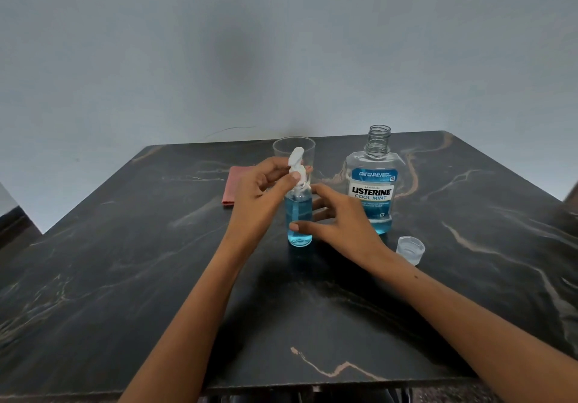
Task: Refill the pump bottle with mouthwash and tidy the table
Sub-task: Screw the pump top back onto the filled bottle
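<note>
Both hands (pixel 259 196) (pixel 339 218) hold pump bottle (pixel 299 215), seemingly mid-table (pixel 125 277).

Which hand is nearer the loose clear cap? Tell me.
Right. The right hand holds the pump bottle just left of the cap; the left hand pinches the pump head, farther left.

- You have a clear plastic tumbler (pixel 308 152) standing upright and empty; take it as your landmark.
- Just left of the tumbler, a folded reddish cloth (pixel 233 186) lies flat.
- Behind the tumbler, a plain grey-blue wall (pixel 281 42) fills the upper view.
- Above and left of the tumbler, you can see a thin dark line (pixel 231 129) on that wall; what it is cannot be told.
- Far left of the tumbler, lower down, a dark strip (pixel 15 224) meets the wall.
</note>
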Demonstrator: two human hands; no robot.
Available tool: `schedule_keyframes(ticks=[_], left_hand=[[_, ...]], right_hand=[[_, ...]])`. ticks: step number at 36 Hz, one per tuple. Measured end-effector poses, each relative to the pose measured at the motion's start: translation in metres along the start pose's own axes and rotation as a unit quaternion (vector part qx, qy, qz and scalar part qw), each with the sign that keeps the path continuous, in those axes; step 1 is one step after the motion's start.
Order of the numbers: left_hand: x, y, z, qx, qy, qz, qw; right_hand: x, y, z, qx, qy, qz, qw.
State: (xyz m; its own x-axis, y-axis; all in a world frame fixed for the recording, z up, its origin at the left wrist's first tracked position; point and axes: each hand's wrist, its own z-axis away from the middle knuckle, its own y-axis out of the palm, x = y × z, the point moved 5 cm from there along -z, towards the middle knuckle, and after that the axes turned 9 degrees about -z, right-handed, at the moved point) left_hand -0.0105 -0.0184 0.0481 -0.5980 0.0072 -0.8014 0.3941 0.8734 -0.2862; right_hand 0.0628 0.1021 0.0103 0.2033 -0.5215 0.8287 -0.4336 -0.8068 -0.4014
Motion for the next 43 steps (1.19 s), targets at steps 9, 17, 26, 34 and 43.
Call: schedule_keyframes(ticks=[9,17,26,34,43], left_hand=[[0.001,-0.004,-0.001,-0.045,-0.001,-0.048,0.998],[0.001,0.001,0.0,-0.021,-0.002,-0.059,0.998],[0.005,-0.01,-0.002,-0.024,-0.01,0.008,1.0],[0.004,-0.001,-0.002,-0.028,-0.007,-0.036,0.999],[0.009,-0.008,-0.003,0.0,-0.01,0.029,1.0]], right_hand=[[-0.001,0.0,0.0,0.003,-0.003,-0.002,1.0],[-0.001,0.001,0.001,0.003,-0.002,-0.002,1.0],[-0.001,0.001,0.0,0.004,0.0,0.004,1.0],[-0.002,0.002,0.0,0.008,0.005,0.004,1.0],[-0.001,0.002,-0.001,0.005,0.008,0.007,1.0]])
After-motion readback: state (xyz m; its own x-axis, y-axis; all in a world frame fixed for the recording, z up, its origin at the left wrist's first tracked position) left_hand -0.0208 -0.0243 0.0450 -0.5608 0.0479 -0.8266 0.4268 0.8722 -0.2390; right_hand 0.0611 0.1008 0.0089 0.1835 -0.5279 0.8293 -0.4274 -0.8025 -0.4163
